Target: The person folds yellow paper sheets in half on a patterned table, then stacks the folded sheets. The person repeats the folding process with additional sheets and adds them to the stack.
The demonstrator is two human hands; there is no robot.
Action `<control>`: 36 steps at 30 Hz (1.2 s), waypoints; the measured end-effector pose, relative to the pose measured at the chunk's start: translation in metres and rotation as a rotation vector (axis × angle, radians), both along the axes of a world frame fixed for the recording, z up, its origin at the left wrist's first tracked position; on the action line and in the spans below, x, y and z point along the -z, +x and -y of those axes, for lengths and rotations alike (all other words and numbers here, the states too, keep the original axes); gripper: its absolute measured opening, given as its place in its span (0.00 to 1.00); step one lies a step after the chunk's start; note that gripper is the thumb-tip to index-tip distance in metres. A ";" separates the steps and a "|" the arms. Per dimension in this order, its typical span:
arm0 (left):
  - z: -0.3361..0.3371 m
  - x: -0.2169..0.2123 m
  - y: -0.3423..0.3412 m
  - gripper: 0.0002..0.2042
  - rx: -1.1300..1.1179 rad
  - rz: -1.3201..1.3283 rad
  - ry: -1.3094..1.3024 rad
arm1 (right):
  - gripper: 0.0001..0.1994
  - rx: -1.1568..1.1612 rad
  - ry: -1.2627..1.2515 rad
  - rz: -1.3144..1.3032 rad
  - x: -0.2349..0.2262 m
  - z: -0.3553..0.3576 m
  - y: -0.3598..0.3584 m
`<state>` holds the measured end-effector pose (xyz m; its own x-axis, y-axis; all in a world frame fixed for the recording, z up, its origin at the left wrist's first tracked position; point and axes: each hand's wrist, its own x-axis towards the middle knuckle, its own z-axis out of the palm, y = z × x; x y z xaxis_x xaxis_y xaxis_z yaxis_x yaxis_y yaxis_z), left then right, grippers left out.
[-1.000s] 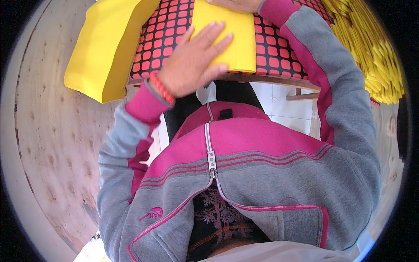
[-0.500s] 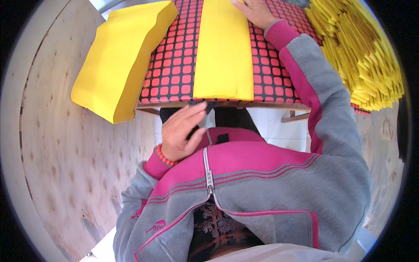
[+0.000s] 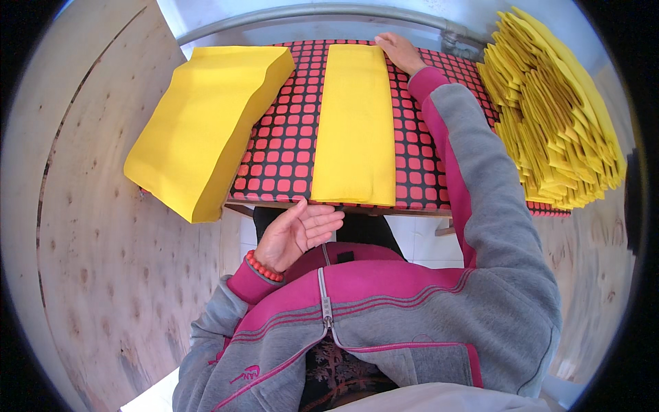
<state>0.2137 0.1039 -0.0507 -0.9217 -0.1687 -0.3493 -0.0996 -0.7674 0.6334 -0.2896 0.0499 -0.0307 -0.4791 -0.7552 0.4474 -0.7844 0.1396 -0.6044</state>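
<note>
— Where is the left hand [image 3: 296,235]?
— Palm up, fingers loose, holding nothing, just under the near edge of the folded yellow sheet [image 3: 353,123].
— And the right hand [image 3: 401,53]?
— Flat on the sheet's far corner, pressing it to the red-checked table [image 3: 281,144].
— Around them?
— A neat yellow stack [image 3: 199,123] lies beyond the left hand, and a fanned yellow pile [image 3: 559,113] sits right of the right arm.

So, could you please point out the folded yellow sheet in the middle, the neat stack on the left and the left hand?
folded sheet [image 3: 353,123], head view, middle of its top face.
neat stack [image 3: 195,117], head view, centre of the top sheet.
left hand [image 3: 296,233], head view, open palm.
</note>
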 end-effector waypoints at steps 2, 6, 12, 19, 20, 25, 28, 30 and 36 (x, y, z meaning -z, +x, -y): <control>0.000 0.000 -0.002 0.30 -0.004 -0.018 0.047 | 0.26 -0.032 0.023 0.058 0.000 0.001 0.007; -0.008 -0.003 -0.005 0.28 -0.108 0.014 0.049 | 0.26 -0.293 -0.023 0.318 0.001 0.002 0.031; -0.013 -0.010 -0.015 0.23 -0.033 0.184 -0.111 | 0.26 -0.110 -0.071 0.327 -0.008 -0.006 0.045; -0.021 -0.026 -0.023 0.22 0.060 0.198 -0.265 | 0.15 -0.150 -0.185 -0.007 -0.027 -0.129 0.117; -0.020 -0.027 -0.024 0.21 0.062 0.228 -0.261 | 0.14 -0.183 -0.229 0.097 -0.030 -0.158 0.141; -0.026 -0.030 -0.038 0.20 0.159 0.141 -0.153 | 0.14 -0.099 -0.191 0.741 -0.034 -0.314 0.250; -0.043 -0.032 -0.050 0.20 0.194 0.073 -0.114 | 0.16 -0.087 -0.020 1.169 -0.009 -0.354 0.303; -0.060 -0.034 -0.061 0.19 0.249 0.053 -0.100 | 0.18 -0.210 -0.043 1.320 0.012 -0.350 0.334; -0.087 -0.039 -0.080 0.18 0.317 0.030 -0.205 | 0.18 -0.190 -0.482 1.538 0.022 -0.315 0.340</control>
<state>0.1333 0.1905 -0.0122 -0.9294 0.0541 -0.3652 -0.3324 -0.5531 0.7639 0.0507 0.3654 -0.0532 -0.5947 -0.7916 -0.1403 0.5870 -0.3083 -0.7486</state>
